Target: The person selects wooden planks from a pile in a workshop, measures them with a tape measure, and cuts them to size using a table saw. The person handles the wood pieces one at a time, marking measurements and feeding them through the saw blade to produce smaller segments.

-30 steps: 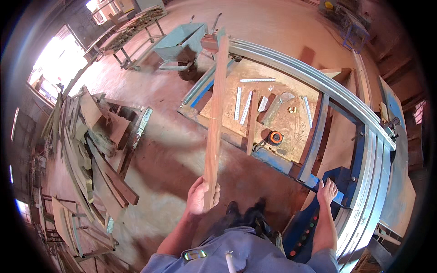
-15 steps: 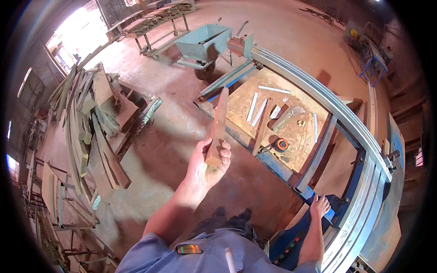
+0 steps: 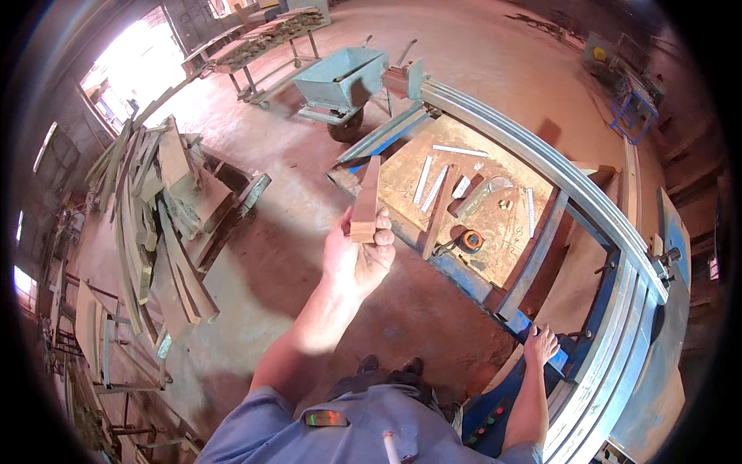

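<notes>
My left hand (image 3: 357,259) is raised in front of me and grips the near end of a long reddish wooden strip (image 3: 366,198), which points away from me so I see it end-on and foreshortened. My right hand (image 3: 540,345) rests with fingers spread on the blue edge of the saw table (image 3: 516,312) at my lower right; it holds nothing. On the table's plywood top (image 3: 410,174) lie several short wood pieces, metal rulers and an orange tape measure (image 3: 470,241).
A long steel rail (image 3: 556,174) curves along the table's far side. A pile of planks (image 3: 166,224) lies on the floor at left. A blue wheelbarrow (image 3: 340,77) and a loaded trolley (image 3: 263,35) stand farther off.
My left hand has tipped the wooden strip from upright to pointing away from me, lifting it closer to my eyes. My right hand has stayed on the table edge.
</notes>
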`<control>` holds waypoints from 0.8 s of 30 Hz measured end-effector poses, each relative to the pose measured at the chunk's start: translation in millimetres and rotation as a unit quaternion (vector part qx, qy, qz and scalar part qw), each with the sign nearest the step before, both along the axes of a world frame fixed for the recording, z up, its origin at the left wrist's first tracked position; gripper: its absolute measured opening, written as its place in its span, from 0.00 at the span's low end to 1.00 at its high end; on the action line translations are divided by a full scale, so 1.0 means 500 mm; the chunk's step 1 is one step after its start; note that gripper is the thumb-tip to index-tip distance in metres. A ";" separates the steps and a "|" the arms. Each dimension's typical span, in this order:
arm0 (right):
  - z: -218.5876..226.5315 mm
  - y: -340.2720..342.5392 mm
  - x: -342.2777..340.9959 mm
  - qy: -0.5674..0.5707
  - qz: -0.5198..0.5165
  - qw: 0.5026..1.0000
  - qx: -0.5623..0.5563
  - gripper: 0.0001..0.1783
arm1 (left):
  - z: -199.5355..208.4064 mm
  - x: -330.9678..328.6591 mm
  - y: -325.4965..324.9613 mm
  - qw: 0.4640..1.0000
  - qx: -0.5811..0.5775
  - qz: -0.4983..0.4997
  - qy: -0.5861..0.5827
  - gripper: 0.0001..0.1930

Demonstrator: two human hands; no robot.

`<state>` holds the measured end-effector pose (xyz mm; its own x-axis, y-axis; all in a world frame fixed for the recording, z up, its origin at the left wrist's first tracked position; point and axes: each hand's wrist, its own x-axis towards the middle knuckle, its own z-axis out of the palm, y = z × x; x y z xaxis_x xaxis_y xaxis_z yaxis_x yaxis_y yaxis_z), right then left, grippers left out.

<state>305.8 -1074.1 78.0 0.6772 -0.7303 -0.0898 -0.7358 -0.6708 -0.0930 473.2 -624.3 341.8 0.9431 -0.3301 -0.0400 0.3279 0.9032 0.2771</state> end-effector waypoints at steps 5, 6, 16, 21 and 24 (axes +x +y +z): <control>-0.013 -0.011 0.000 0.007 -0.008 1.000 -0.004 0.35 | -0.020 0.019 0.005 0.999 -0.030 -0.038 -0.001 0.23; -0.001 -0.003 -0.001 0.016 -0.011 1.000 0.003 0.36 | -0.018 0.020 0.005 0.999 -0.033 -0.041 -0.007 0.24; 0.004 -0.003 0.003 0.026 -0.015 0.999 0.011 0.36 | 0.017 0.023 0.001 0.997 0.072 0.005 0.020 0.24; 0.003 -0.004 -0.001 0.023 -0.010 1.000 0.014 0.37 | 0.019 0.022 0.001 0.997 0.062 -0.011 0.040 0.23; -0.006 -0.007 -0.002 0.004 -0.008 1.000 0.003 0.35 | 0.034 0.003 -0.006 0.991 0.116 -0.007 0.065 0.25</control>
